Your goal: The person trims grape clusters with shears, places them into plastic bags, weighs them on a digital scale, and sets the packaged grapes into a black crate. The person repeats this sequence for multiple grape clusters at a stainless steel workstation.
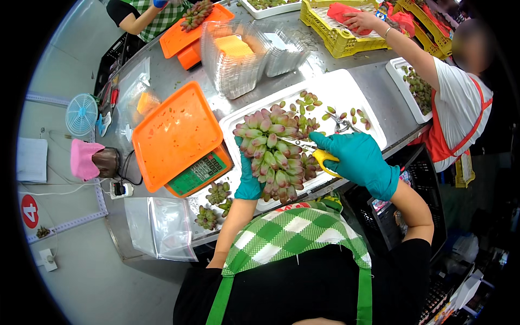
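A large bunch of elongated green-pink grapes rests in my left hand, gloved in teal, above a white tray. The bunch hides most of that hand's fingers. My right hand, also gloved, grips yellow-handled scissors. Their metal blades point left and reach the right side of the bunch. Loose grapes lie in the tray behind the bunch. Small pruning snips lie among more grapes near the tray's right side.
Left of the tray stands an orange weighing scale. Behind are stacked clear plastic punnets and a yellow crate. Small grape clusters and clear bags lie front left. A co-worker's arm reaches into the crate; another person works behind.
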Motion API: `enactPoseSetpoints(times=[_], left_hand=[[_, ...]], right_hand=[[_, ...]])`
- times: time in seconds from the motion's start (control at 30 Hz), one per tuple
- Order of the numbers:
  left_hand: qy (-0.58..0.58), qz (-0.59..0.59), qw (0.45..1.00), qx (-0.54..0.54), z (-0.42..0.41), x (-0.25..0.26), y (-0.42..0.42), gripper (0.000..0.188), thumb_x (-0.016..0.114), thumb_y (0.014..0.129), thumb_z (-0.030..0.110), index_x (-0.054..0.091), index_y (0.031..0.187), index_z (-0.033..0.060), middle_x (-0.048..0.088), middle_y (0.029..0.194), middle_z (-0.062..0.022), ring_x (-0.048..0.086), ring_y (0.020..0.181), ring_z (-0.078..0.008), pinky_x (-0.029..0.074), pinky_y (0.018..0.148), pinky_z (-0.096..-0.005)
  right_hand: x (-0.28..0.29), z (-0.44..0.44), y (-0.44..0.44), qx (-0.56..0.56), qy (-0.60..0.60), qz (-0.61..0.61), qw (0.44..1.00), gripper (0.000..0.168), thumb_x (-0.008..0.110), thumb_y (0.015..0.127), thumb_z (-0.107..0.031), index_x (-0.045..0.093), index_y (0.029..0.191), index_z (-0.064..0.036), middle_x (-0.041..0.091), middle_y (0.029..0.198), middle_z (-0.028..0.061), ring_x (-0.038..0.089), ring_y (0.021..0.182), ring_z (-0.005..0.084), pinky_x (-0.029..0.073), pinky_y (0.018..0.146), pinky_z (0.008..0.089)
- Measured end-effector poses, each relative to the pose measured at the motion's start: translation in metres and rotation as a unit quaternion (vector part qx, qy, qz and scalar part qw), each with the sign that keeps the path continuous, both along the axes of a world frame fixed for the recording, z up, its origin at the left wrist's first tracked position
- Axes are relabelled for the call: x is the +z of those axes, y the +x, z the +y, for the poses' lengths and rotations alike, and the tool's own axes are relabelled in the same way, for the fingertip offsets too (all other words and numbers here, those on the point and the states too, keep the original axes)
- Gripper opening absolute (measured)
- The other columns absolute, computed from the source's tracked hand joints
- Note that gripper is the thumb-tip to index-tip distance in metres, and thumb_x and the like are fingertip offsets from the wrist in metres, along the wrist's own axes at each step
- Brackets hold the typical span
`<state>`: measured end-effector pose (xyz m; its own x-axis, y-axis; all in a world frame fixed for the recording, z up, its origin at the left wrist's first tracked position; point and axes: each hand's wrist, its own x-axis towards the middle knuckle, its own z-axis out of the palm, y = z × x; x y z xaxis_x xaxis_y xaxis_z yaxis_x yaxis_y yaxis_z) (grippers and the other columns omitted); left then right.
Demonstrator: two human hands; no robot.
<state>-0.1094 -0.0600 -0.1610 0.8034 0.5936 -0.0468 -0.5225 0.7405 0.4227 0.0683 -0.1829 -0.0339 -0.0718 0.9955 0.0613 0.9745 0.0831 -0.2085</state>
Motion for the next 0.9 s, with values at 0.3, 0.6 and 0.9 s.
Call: enactPoseSetpoints(times=[0.3,0.6,0.9], left_hand=[[-0.043,-0.08,0.996,0.002,0.002,0.024,0.007,0.06,0.027,0.084,0.052,0.024,0.129,0.0117,0.032,0.127,-0.0156,0.037,0.112,-0.0314,0.033,0.094,-0.0448],[0.025,0.036,0.996,0.074,0.002,0.015,-0.002,0.067,0.028,0.081,0.058,0.022,0.13,0.0122,0.031,0.128,-0.0142,0.035,0.115,-0.031,0.033,0.094,-0.0455],[0.017,0.062,0.993,0.095,0.003,-0.013,-0.01,0.067,0.029,0.081,0.058,0.021,0.13,0.0125,0.03,0.129,-0.0134,0.034,0.117,-0.0295,0.033,0.095,-0.045]], right_hand=[[0.001,-0.015,-0.011,-0.104,-0.013,0.277,0.955,0.046,0.064,0.072,-0.022,0.05,0.115,-0.017,0.057,0.074,0.0062,0.055,0.057,0.0178,0.042,0.051,0.0278],[0.005,-0.027,-0.009,-0.135,-0.061,0.359,0.921,0.043,0.065,0.072,-0.019,0.052,0.113,-0.016,0.058,0.073,0.0084,0.056,0.06,0.0132,0.043,0.055,0.0262],[-0.009,-0.032,-0.012,-0.145,-0.075,0.437,0.885,0.044,0.062,0.073,-0.012,0.05,0.115,-0.013,0.061,0.085,0.009,0.058,0.073,0.0094,0.046,0.068,0.0234]])
